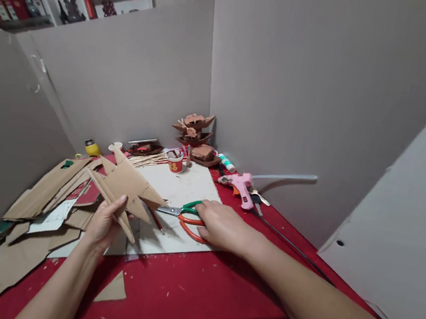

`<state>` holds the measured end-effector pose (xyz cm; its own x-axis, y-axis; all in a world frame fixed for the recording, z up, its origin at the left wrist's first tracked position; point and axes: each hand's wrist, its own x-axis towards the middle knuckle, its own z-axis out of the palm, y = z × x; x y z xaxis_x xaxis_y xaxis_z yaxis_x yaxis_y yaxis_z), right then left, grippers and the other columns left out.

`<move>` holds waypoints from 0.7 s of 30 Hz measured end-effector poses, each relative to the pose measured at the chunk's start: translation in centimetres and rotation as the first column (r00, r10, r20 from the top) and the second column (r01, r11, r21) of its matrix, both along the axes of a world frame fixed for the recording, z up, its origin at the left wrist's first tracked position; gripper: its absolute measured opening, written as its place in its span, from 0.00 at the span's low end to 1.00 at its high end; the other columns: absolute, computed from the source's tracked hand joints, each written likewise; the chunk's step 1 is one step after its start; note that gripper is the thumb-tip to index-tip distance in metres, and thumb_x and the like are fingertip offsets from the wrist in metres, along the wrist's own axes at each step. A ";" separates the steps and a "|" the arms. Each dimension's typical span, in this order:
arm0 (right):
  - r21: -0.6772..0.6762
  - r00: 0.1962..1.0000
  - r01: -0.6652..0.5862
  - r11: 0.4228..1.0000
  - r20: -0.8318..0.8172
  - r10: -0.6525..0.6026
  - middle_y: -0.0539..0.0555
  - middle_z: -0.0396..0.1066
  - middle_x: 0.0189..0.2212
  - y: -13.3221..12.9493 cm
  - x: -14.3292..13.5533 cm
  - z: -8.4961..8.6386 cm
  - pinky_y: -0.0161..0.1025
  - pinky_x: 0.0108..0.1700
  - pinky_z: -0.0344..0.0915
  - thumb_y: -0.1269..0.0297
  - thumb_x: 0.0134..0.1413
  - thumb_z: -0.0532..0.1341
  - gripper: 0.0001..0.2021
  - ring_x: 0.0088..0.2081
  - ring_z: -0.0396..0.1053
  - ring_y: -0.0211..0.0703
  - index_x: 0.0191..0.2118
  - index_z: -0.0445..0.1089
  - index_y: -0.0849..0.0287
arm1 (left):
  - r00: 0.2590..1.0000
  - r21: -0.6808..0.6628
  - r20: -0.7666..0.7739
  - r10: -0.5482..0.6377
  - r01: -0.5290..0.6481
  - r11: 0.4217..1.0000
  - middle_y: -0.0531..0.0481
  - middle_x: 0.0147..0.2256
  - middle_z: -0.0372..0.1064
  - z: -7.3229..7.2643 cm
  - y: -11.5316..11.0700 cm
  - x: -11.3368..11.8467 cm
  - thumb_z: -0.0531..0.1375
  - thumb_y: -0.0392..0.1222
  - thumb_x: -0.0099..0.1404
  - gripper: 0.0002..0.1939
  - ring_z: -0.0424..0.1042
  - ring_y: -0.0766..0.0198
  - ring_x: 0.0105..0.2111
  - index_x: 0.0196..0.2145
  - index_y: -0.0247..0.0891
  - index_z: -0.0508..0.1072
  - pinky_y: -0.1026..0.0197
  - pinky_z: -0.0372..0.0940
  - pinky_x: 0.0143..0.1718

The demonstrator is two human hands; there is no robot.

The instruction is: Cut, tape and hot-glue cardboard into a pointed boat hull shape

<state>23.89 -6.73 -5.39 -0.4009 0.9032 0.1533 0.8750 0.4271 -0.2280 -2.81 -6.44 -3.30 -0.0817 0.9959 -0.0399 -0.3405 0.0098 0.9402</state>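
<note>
My left hand point(106, 222) grips a cut piece of brown cardboard point(121, 179) with pointed, star-like ends, its thumb on the near strip. My right hand point(221, 226) has its fingers closed at the handles of a pair of scissors point(189, 212), one loop green and the other orange. The blades point left, and their tips are close to the cardboard's right point. A dark red pencil point(159, 224) lies on the white board point(191, 188) beneath, partly hidden by the cardboard.
Cardboard scraps point(46, 190) pile up on the left. A pink glue gun point(245, 187) with a cord lies on the right. At the back stand a red paper cup point(174, 162), thin wooden sticks point(147, 159) and brown boat-like models point(193, 128). A triangular offcut point(114, 289) lies on the red cloth point(168, 294).
</note>
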 end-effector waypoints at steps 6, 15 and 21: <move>-0.027 0.996 0.014 1.000 0.094 -0.012 0.66 0.72 0.40 0.8 -0.3 -1.0 0.42 0.38 0.60 0.71 0.48 0.55 0.13 0.41 0.70 0.57 0.40 0.70 0.64 | 0.998 0.008 0.020 -0.057 0.057 0.998 0.48 0.27 0.78 -1.0 -0.1 -0.5 0.71 0.36 0.47 0.15 0.75 0.62 0.24 0.33 0.30 0.75 0.65 0.70 0.24; -0.065 0.985 0.147 0.987 0.101 -0.140 0.63 0.74 0.31 2.2 0.1 -1.9 0.39 0.27 0.53 0.61 0.47 0.57 0.10 0.31 0.71 0.55 0.35 0.68 0.60 | 0.994 -0.045 0.062 -0.093 0.096 0.994 0.47 0.27 0.77 -2.1 0.9 -0.5 0.71 0.35 0.47 0.15 0.75 0.63 0.24 0.33 0.30 0.75 0.65 0.69 0.24; -0.067 0.988 0.103 0.992 -0.106 -0.110 0.57 0.70 0.31 3.2 0.3 -1.5 0.37 0.32 0.60 0.60 0.55 0.51 0.09 0.32 0.68 0.46 0.35 0.63 0.59 | 0.992 -0.098 0.102 -0.072 0.082 0.992 0.49 0.27 0.77 -2.9 2.1 -2.5 0.69 0.33 0.50 0.12 0.75 0.62 0.24 0.34 0.32 0.75 0.65 0.69 0.23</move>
